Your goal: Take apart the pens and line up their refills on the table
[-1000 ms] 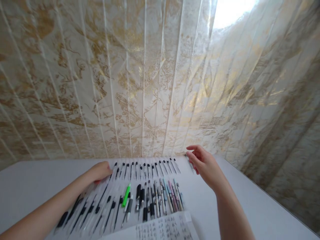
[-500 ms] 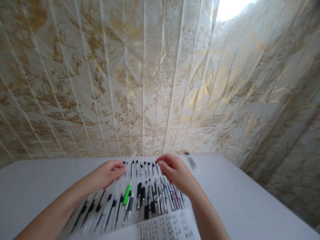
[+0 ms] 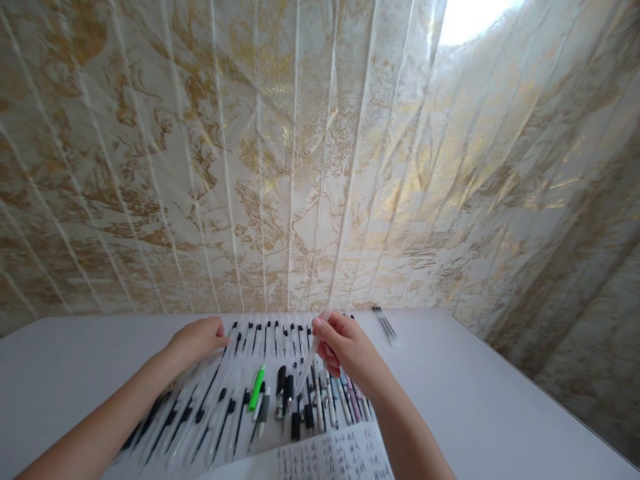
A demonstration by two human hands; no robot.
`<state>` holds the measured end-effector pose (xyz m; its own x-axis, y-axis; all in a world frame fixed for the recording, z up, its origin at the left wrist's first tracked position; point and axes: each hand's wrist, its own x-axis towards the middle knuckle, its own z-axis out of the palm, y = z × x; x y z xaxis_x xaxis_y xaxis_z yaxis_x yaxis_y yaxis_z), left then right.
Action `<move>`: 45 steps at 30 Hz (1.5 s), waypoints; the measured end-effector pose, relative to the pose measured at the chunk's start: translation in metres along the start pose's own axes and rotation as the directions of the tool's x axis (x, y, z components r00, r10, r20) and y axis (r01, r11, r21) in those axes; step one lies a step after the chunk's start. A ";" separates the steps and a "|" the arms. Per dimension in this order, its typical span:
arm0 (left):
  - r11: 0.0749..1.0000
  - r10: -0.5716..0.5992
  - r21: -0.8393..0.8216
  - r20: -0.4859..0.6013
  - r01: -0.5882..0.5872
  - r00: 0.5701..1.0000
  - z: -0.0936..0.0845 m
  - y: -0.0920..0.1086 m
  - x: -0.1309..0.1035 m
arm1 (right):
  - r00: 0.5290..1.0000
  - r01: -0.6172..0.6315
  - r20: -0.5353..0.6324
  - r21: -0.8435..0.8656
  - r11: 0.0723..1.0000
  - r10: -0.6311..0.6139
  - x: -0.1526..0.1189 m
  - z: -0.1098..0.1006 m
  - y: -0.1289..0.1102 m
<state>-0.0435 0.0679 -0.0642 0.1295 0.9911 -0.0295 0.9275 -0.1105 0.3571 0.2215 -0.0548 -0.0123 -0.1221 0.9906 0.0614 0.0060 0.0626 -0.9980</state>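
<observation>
My left hand (image 3: 197, 341) is closed in a pinch at the left end of the back row. A thin dark pen refill (image 3: 215, 373) slants down from its fingertips. My right hand (image 3: 345, 340) pinches a clear pen barrel (image 3: 307, 363), which tilts across the middle of the table over the pens. Below the hands lie a bright green pen (image 3: 257, 387), several black pens (image 3: 289, 390) and several white pens (image 3: 317, 393). Clear barrels and refills with black ends (image 3: 170, 420) fan out under my left forearm.
A back row of black-tipped refills (image 3: 269, 337) lies near the patterned wall covering (image 3: 300, 200). Several dark refills (image 3: 384, 325) sit apart on the right of the white table (image 3: 475, 400). A handwritten sheet (image 3: 330, 457) covers the front.
My left hand has moved left, to the end of the back row. My right hand has shifted slightly left, and a clear pen barrel now shows plainly in its fingers.
</observation>
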 end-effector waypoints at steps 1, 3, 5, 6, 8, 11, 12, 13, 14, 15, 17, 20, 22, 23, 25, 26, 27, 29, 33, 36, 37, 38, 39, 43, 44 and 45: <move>1.000 -0.022 0.010 -0.010 0.022 1.000 0.005 -0.004 0.005 | 1.000 -0.008 0.006 -0.021 1.000 0.008 0.000 -0.001 0.000; 0.999 -0.048 0.013 -0.012 0.048 0.999 0.014 -0.006 0.010 | 1.000 -0.011 0.016 -0.069 0.998 0.012 -0.001 0.000 0.001; 0.998 -0.059 0.006 0.005 0.059 0.998 0.019 -0.006 0.012 | 1.000 -0.006 0.018 -0.106 0.994 0.008 0.000 0.000 0.003; 0.998 -0.062 0.001 0.019 0.062 0.998 0.020 -0.006 0.013 | 1.000 -0.005 0.018 -0.118 0.993 0.007 0.000 0.000 0.003; 0.998 -0.065 -0.012 0.047 0.065 0.997 0.020 -0.006 0.015 | 1.000 -0.007 0.018 -0.133 0.991 0.010 0.000 0.000 0.004; 0.996 -0.077 -0.046 0.076 0.080 0.994 0.018 -0.009 0.018 | 1.000 -0.008 0.023 -0.155 0.988 0.012 0.000 0.000 0.003; 0.994 -0.085 -0.063 0.084 0.090 0.993 0.018 -0.011 0.019 | 1.000 -0.011 0.025 -0.163 0.987 0.015 -0.001 0.001 0.002; 0.991 -0.095 -0.084 0.093 0.102 0.991 0.017 -0.014 0.020 | 0.999 -0.018 0.027 -0.173 0.985 0.023 -0.001 0.002 0.002; 0.987 -0.105 -0.109 0.103 0.117 0.989 0.017 -0.017 0.020 | 0.999 -0.028 0.030 -0.187 0.982 0.034 -0.002 0.002 0.001; 0.982 -0.116 -0.137 0.114 0.132 0.987 0.017 -0.021 0.021 | 0.998 -0.037 0.034 -0.204 0.978 0.044 -0.002 0.003 0.001; 0.965 -0.136 -0.204 0.141 0.164 0.981 0.018 -0.028 0.020 | 0.998 -0.043 0.042 -0.244 0.969 0.055 -0.002 0.004 0.001; 0.923 -0.141 -0.331 0.189 0.198 0.972 0.015 -0.035 0.016 | 0.997 -0.021 0.062 -0.320 0.947 0.043 -0.002 0.005 0.002; 0.886 -0.096 -0.427 0.219 0.183 0.971 0.008 -0.031 0.009 | 0.996 -0.009 0.082 -0.387 0.922 0.044 -0.003 0.006 0.004; 0.868 -0.059 -0.469 0.227 0.162 0.972 0.003 -0.026 0.004 | 0.994 -0.001 0.099 -0.427 0.904 0.048 -0.004 0.008 0.004; 0.809 0.052 -0.581 0.226 0.092 0.973 -0.010 -0.010 -0.010 | 0.987 0.038 0.154 -0.513 0.858 0.049 -0.007 0.015 0.005; 0.762 0.114 -0.645 0.212 0.051 0.971 -0.017 -0.001 -0.018 | 0.981 0.068 0.188 -0.555 0.829 0.045 -0.008 0.020 0.005; 0.682 0.186 -0.732 0.188 0.011 0.964 -0.024 0.010 -0.026 | 0.974 0.102 0.223 -0.594 0.798 0.041 -0.011 0.026 0.005; 0.538 0.270 -0.842 0.126 -0.041 0.955 -0.034 0.031 -0.041 | 0.961 0.165 0.277 -0.646 0.745 0.027 -0.015 0.038 0.006; 0.429 0.322 -0.900 0.066 -0.083 0.945 -0.038 0.061 -0.063 | 0.956 0.220 0.291 -0.666 0.712 -0.023 -0.020 0.054 0.007; 0.396 0.328 -0.914 0.056 -0.084 0.943 -0.036 0.071 -0.069 | 0.960 0.227 0.273 -0.653 0.723 -0.056 -0.020 0.056 0.007; 0.390 0.329 -0.917 0.055 -0.082 0.943 -0.035 0.073 -0.071 | 0.961 0.229 0.268 -0.645 0.729 -0.065 -0.019 0.055 0.007; 0.386 0.331 -0.919 0.056 -0.081 0.942 -0.035 0.074 -0.072 | 0.962 0.231 0.264 -0.639 0.734 -0.073 -0.019 0.054 0.007; 0.385 0.331 -0.919 0.056 -0.081 0.942 -0.035 0.075 -0.072 | 0.962 0.234 0.262 -0.634 0.737 -0.080 -0.019 0.054 0.006; 0.389 0.323 -0.917 0.041 -0.093 0.945 -0.035 0.077 -0.074 | 0.963 0.230 0.255 -0.630 0.742 -0.082 -0.019 0.054 0.005; 0.394 0.325 -0.915 0.045 -0.091 0.945 -0.035 0.077 -0.075 | 0.965 0.225 0.251 -0.629 0.744 -0.080 -0.019 0.054 0.005; 0.399 0.329 -0.912 0.051 -0.091 0.943 -0.034 0.077 -0.075 | 0.966 0.219 0.245 -0.626 0.749 -0.078 -0.019 0.054 0.005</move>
<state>0.0068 -0.0121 -0.0025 0.4454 0.8943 0.0427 0.0384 -0.0667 0.9970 0.1698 -0.0798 -0.0190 -0.3617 0.9227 0.1334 0.5986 0.3396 -0.7255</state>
